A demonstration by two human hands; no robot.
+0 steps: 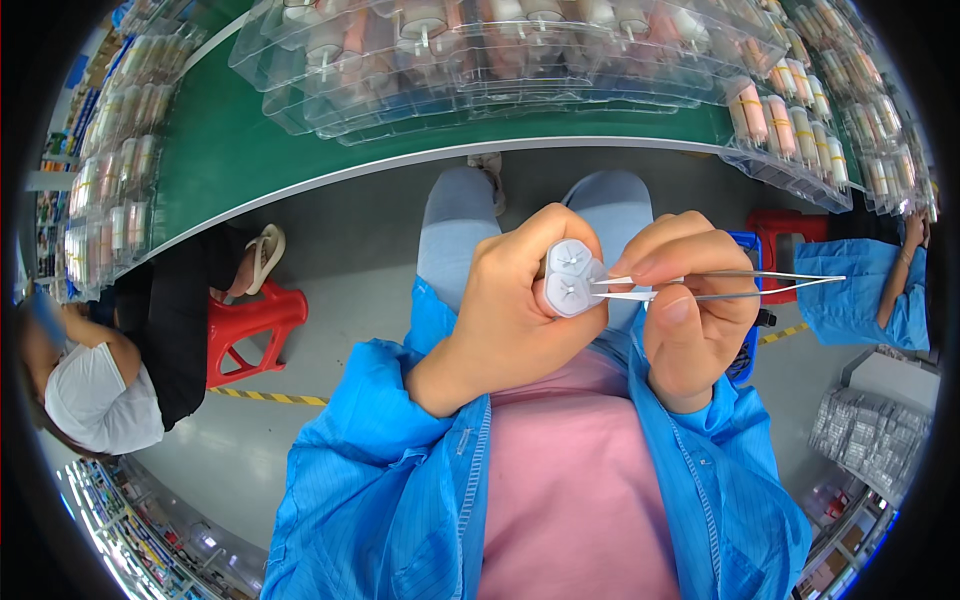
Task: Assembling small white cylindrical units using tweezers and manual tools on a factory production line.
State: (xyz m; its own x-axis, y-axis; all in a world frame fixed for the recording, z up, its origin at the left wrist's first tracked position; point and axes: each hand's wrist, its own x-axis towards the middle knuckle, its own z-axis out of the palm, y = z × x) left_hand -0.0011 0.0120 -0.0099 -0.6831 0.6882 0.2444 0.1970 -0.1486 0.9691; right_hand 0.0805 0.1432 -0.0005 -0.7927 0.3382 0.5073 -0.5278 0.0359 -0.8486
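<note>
My left hand point(520, 310) is closed around a small rounded piece with a pale grey, lobed end face point(568, 280). Two star-like marks show on that face; the rest of the piece is hidden inside my fist. My right hand point(695, 290) pinches a pair of metal tweezers point(740, 284) between thumb and fingers. The tweezers' two tips are slightly apart and point left, at the right edge of the grey face. Whether they touch it or grip anything there, I cannot tell. Both hands are held above my lap.
Ahead is a green table point(330, 165) with stacked clear plastic trays point(480, 100) of pink and white cylinders. More filled trays point(790, 130) stand at the right. A person point(110, 380) sits at the left by a red stool point(255, 325); another person's blue sleeve point(850, 300) shows at the right.
</note>
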